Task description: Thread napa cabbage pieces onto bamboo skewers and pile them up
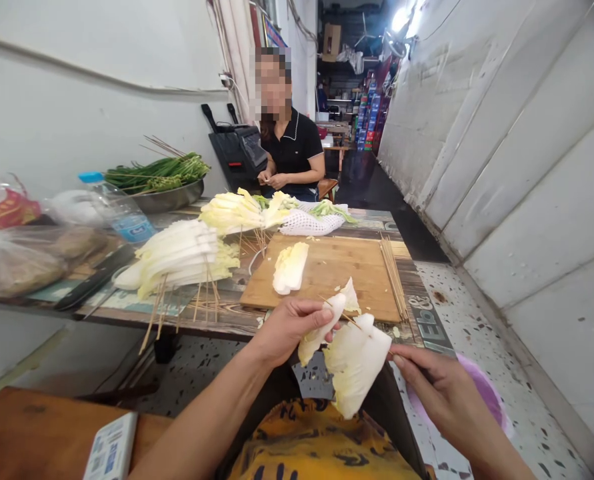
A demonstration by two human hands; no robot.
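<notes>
My left hand [289,327] is closed around a folded piece of napa cabbage leaf [321,330], held in front of the cutting board's near edge. My right hand [429,383] pinches a thin bamboo skewer [349,319] whose tip runs up through the cabbage; a larger white leaf [357,363] hangs on that skewer between my hands. On the wooden cutting board [347,267] lies a cut chunk of cabbage [290,267]. A row of bare skewers [394,273] rests along the board's right side.
Stacks of skewered cabbage [181,257] lie left of the board. A metal bowl of green chives [161,177] and plastic bags [21,253] stand at the table's left. A person in a black shirt [291,153] sits at the far end. A purple basin [481,390] sits on the floor.
</notes>
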